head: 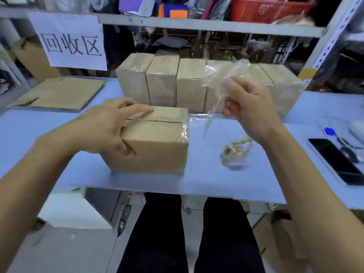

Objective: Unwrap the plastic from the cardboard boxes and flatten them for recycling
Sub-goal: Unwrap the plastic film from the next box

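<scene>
You had six boxes (155,138), one flattened board (59,93), one plastic wad (234,152), one phone (334,160), one sign (69,40).

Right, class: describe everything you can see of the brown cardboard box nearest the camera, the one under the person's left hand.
The brown cardboard box nearest the camera is a closed rectangular carton standing flat on the pale blue table, in front of a row of similar boxes. Its top flaps meet along a centre seam. Clear plastic film still clings, wrinkled, to its right top edge. The left hand rests on its top left corner, fingers lying along the seam and thumb on the front face. The right hand pulls a strip of film away.
</scene>
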